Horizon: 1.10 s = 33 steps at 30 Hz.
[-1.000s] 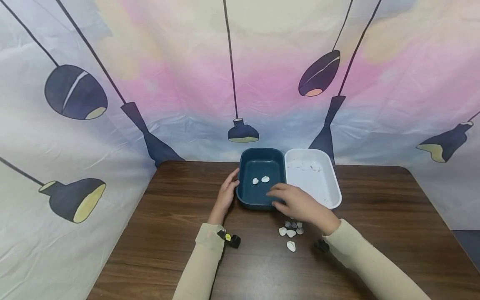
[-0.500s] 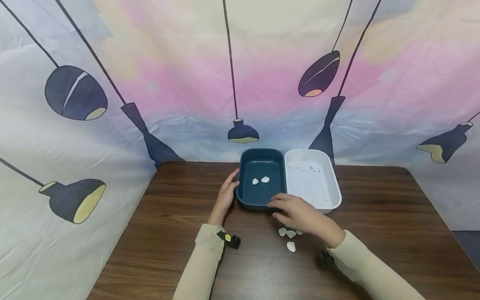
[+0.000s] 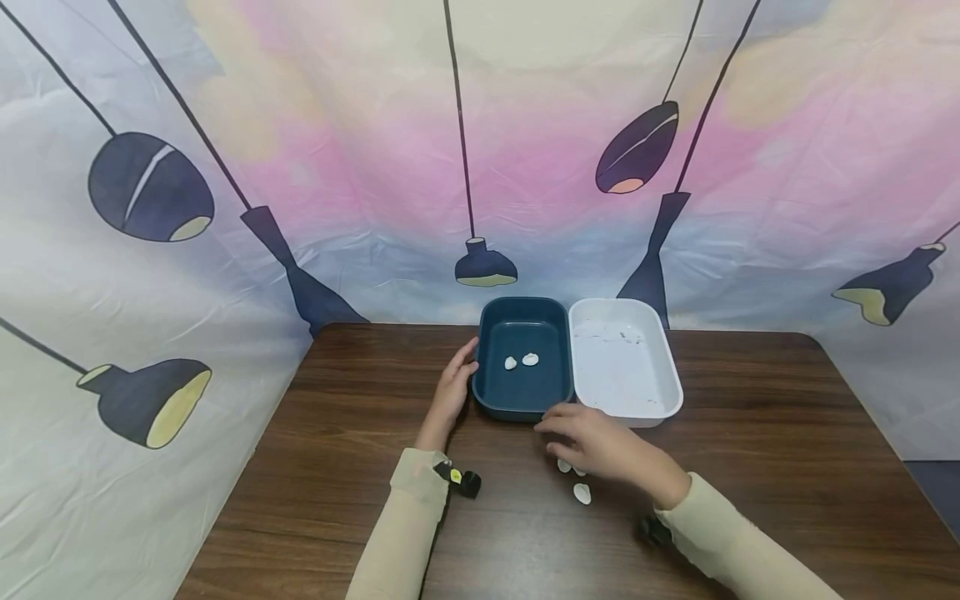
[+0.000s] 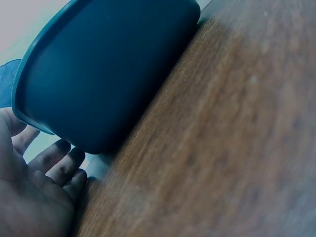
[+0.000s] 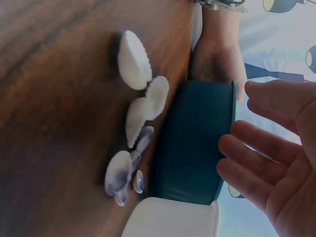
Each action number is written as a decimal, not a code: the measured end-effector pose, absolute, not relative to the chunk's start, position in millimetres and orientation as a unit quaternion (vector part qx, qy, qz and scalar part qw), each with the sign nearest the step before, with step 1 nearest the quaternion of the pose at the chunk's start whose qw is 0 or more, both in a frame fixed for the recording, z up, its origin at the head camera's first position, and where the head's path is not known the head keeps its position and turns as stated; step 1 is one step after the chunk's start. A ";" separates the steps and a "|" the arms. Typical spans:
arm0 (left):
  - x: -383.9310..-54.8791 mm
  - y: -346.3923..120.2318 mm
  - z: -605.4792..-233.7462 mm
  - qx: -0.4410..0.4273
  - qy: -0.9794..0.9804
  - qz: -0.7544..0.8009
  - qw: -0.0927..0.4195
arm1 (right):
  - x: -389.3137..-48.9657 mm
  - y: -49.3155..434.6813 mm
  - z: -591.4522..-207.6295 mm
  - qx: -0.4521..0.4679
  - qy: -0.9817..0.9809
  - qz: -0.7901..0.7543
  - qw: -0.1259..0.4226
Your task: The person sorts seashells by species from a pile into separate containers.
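Observation:
A dark teal tray (image 3: 525, 395) stands at the far side of the table with two white seashells (image 3: 530, 359) inside. My left hand (image 3: 452, 390) rests along its left wall, fingers loosely extended; in the left wrist view those fingertips lie right at the tray's end. In front of the tray, my right hand (image 3: 596, 440) hovers over a small pile of seashells (image 5: 143, 116) on the table, holding nothing, its fingers relaxed and slightly bent. It hides most of the pile in the head view. One white seashell (image 3: 582, 493) lies nearest me. The right wrist view shows white and purple-grey shells.
A white tray (image 3: 626, 377) stands against the teal tray's right side, with small dark specks on its bottom. Behind the brown wooden table (image 3: 360, 417) hangs a cloth backdrop (image 3: 360, 150) printed with lamps. A black camera (image 3: 459, 477) is strapped to my left wrist.
My right hand has drawn back toward me from over the teal tray's near right corner to above the shell pile, covering more of it. My left hand stays put.

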<state>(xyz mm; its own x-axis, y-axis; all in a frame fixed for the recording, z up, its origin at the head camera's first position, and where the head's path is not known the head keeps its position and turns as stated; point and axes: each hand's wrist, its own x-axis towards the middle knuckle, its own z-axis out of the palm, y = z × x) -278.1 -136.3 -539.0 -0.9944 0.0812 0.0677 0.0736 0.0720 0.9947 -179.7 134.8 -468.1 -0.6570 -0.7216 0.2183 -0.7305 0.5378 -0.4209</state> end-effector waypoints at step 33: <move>-278.8 -137.4 -539.3 0.053 0.742 0.668 0.006 | -174.6 136.2 -496.4 0.421 -0.887 0.181 -0.062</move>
